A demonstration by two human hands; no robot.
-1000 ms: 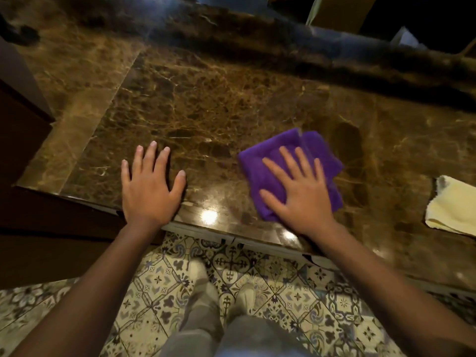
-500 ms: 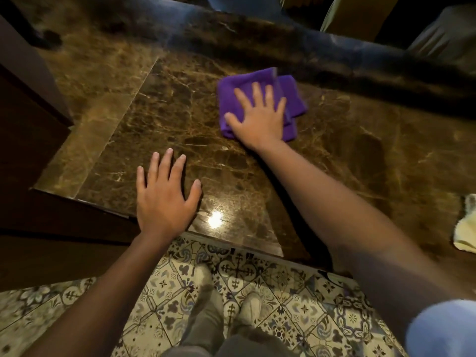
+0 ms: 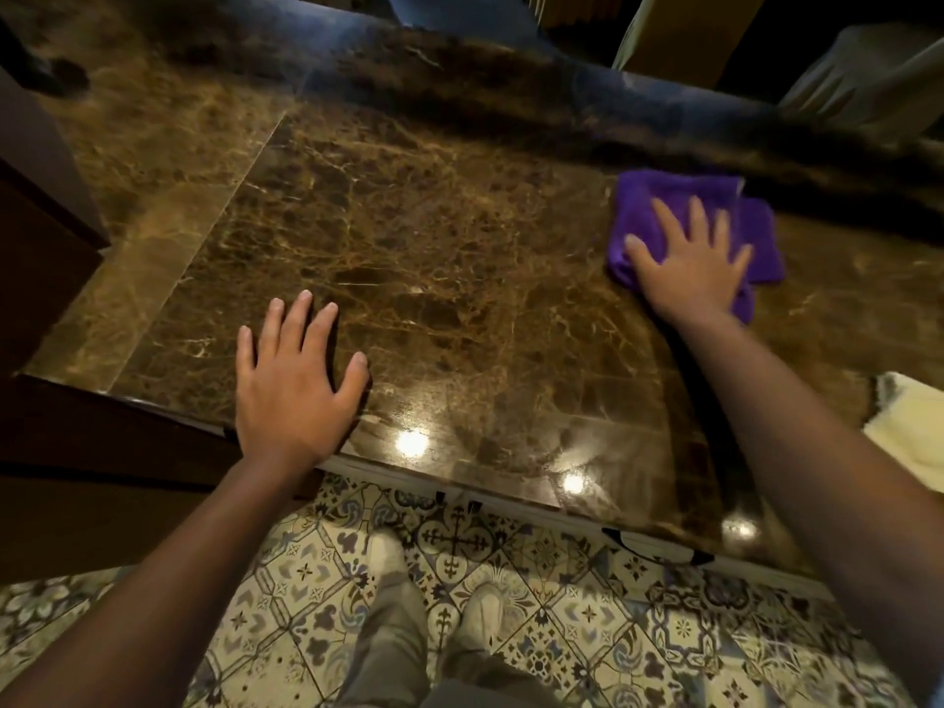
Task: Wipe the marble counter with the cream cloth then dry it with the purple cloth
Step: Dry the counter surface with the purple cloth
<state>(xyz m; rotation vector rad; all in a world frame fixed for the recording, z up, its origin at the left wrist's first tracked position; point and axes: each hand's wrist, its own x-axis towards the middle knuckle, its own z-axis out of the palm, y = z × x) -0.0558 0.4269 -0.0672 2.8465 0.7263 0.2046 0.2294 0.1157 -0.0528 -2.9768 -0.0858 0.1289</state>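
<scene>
Dim, warm light; three glare spots on the counter (image 3: 459,298) near its front edge. Far side dark and soft. Wide-angle bending at edges, slight motion blur.

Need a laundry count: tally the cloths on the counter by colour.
Purple cloth: 1, under the right hand.
Cream cloth: 1, at the right edge of the view.
Total: 2
</scene>
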